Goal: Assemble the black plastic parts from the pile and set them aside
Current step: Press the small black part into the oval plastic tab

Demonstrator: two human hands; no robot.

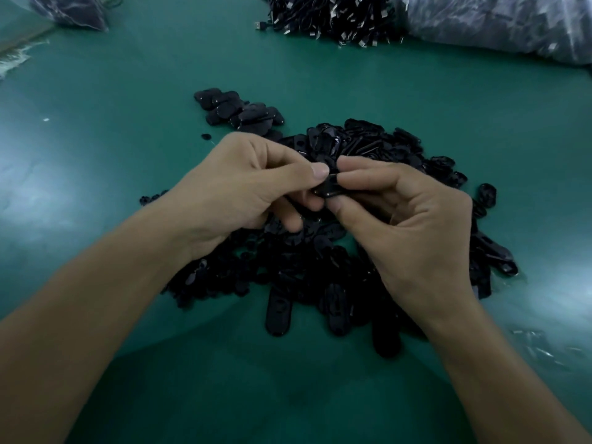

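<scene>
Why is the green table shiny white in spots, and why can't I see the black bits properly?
Head view: reflected light leaves pale patches on the table at left and right; the pile is dim, so its parts merge into one dark mass; the wide lens stretches the forearms at the bottom corners; the held part barely stands out.

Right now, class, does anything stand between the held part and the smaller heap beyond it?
Nothing visible does: the left hand and right hand pinch the part above the pile, the smaller heap unobstructed beyond.
</scene>
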